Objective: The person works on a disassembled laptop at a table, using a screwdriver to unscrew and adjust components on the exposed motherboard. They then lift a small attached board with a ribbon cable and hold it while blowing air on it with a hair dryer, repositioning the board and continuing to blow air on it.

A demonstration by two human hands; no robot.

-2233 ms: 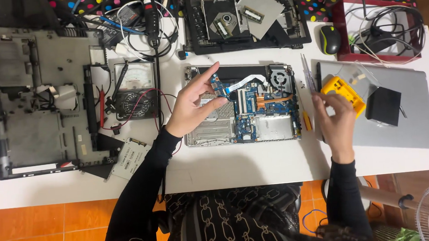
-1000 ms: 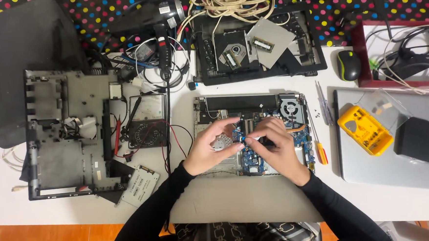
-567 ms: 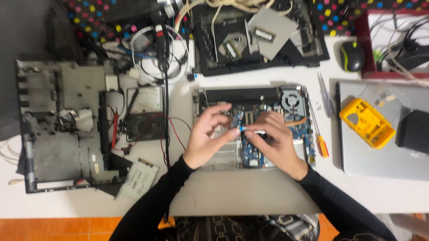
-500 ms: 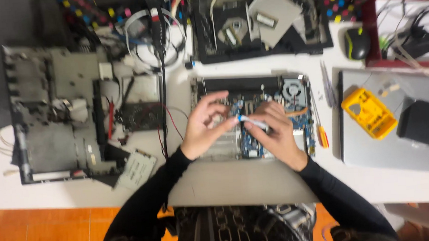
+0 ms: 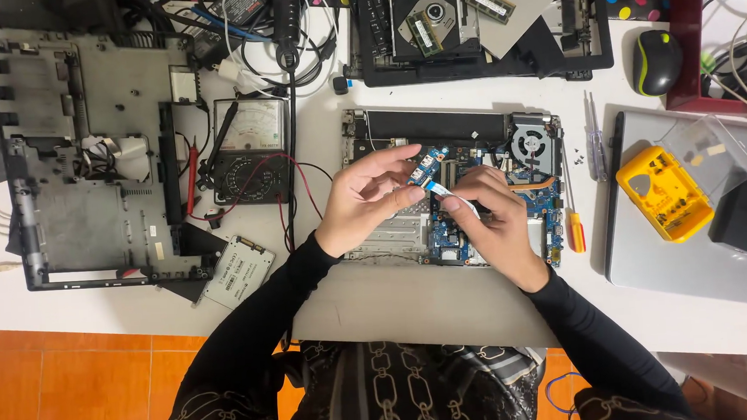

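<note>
A: What are the hands gripping?

B: The left hand (image 5: 364, 200) pinches a small blue circuit board (image 5: 429, 164) between thumb and fingertips, closed on its lower edge; the right hand (image 5: 498, 220) has its fingers curled shut around the end of a flat white ribbon cable (image 5: 451, 199) that seems to run to that board, though the join is partly hidden by the fingers.

A: Where is the board?

B: It is lifted just above the opened laptop base (image 5: 453, 189), between the two hands, tilted with its far end toward the cooling fan (image 5: 528, 142); it is narrow, blue, with small connectors on it.

A: And the base itself?

B: Grey shell, blue mainboard exposed, a black strip along the far edge, a bare metal plate at the near left; the right wrist lies across its near right corner.

A: What lies around it?

B: A white table (image 5: 447, 304); an orange-handled screwdriver (image 5: 573, 216) just beside the base on the right, then a yellow bit case (image 5: 664, 193) on a closed grey laptop (image 5: 691, 261); a multimeter (image 5: 249, 152) with red and black leads to the left, a stripped laptop chassis (image 5: 81, 157) beyond it, and a drive (image 5: 239, 271) near the table's front edge; a mouse (image 5: 656, 50) at the far right; orange floor tiles (image 5: 68, 388) below.
</note>
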